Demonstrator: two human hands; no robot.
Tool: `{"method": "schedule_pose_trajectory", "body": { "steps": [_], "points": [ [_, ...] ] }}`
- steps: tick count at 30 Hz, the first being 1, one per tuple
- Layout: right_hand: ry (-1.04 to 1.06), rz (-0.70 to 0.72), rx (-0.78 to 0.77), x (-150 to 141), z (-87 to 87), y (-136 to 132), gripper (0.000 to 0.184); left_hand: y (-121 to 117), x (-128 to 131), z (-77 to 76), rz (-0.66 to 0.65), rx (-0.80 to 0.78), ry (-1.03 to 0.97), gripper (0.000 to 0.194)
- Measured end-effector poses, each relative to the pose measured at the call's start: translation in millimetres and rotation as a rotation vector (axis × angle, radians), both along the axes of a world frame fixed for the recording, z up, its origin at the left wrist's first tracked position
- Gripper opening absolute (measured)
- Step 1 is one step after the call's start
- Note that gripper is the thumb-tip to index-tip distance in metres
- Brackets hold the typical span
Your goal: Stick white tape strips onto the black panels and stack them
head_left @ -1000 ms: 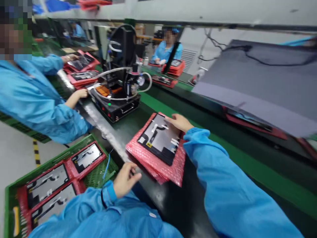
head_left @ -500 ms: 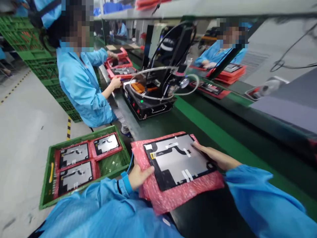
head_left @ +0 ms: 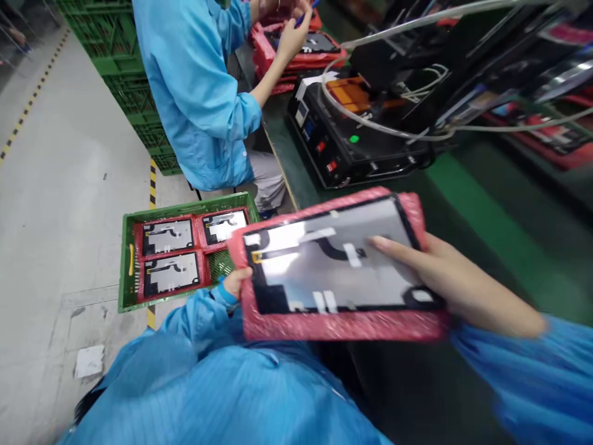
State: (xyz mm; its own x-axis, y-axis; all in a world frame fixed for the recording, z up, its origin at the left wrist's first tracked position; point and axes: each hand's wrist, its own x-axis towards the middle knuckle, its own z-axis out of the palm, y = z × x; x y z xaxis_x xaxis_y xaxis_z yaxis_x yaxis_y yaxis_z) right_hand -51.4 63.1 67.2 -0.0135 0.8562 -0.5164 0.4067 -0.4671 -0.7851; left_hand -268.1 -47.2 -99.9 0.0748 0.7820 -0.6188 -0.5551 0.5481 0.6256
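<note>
A flat panel (head_left: pixel 324 259) with a grey back, black cable and white tape strips lies on a stack of pink bubble-wrap sheets (head_left: pixel 333 324), lifted off the bench in front of me. My left hand (head_left: pixel 236 281) grips the stack's left edge, mostly hidden behind it. At the right end my right hand (head_left: pixel 445 281) grips the stack, fingers stretched across the panel's top.
A green crate (head_left: pixel 183 213) on the floor at left holds three more panels in pink wrap. A black machine (head_left: pixel 352 136) with hoses stands on the green bench (head_left: pixel 482 210). A co-worker in a blue coat (head_left: pixel 199 93) sits beside it, a hand at red trays (head_left: pixel 296 46).
The panel stack has risen off the bench and come toward me, held in both hands. My view has dropped down and left, bringing the crate and floor nearer the middle.
</note>
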Motion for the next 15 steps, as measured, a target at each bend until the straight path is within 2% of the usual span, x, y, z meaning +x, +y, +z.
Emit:
{"method": "schedule_pose_trajectory", "body": {
  "steps": [2,4,6,9,12,15],
  "points": [
    [0.146,0.159,0.103,-44.2,-13.5,18.6,0.035,-5.3,-44.1,-9.6,0.148,-0.023,0.155,0.059],
    [0.325,0.326,0.144,-90.8,-40.3,38.7,0.042,-12.9,-89.4,-16.9,0.316,-0.005,0.283,0.057],
    [0.466,0.445,0.193,-136.5,-76.0,55.7,0.047,-20.6,-130.4,-23.9,0.498,0.054,0.409,0.058],
    [0.593,0.459,0.19,-193.7,-134.3,68.9,0.053,-26.9,-178.5,-37.6,0.695,0.139,0.632,0.062],
    [0.65,0.445,0.045,-225.2,-188.3,64.6,0.055,-24.2,-207.2,-56.3,0.744,0.092,0.769,0.062],
    [0.495,0.399,-0.105,-226.3,-235.9,49.3,0.051,-18.6,-209.9,-79.0,0.615,-0.09,0.771,0.056]
  ]
}}
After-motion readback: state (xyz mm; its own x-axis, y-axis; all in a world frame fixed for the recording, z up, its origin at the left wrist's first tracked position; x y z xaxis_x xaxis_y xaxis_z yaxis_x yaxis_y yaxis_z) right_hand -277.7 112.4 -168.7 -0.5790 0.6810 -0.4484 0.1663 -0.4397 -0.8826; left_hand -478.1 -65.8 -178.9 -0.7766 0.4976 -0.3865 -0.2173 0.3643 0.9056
